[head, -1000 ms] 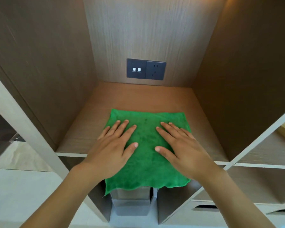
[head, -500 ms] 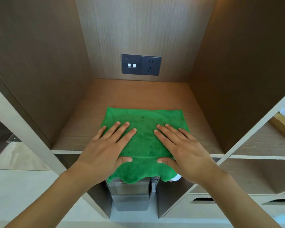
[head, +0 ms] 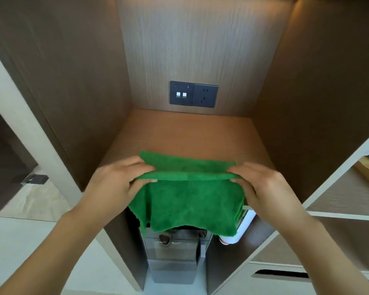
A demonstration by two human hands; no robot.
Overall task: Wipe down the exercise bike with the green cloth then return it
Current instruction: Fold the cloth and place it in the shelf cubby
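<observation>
The green cloth (head: 188,201) hangs in front of a wooden shelf niche (head: 192,137), lifted off the shelf board. My left hand (head: 117,184) pinches its upper left edge and my right hand (head: 264,188) pinches its upper right edge. The top edge is stretched between them, with a fold of cloth behind it over the shelf's front. The lower part drapes below the shelf edge. No exercise bike is in view.
A dark socket and switch panel (head: 193,94) sits on the niche's back wall. Below the shelf stand a grey bin-like box (head: 170,258) and a white bottle (head: 241,228). More shelves (head: 349,201) lie to the right, a pale floor (head: 30,231) to the left.
Both hands were pressed flat on the cloth spread on the shelf. They have since gripped its edges and lifted it up and toward me, so it now hangs.
</observation>
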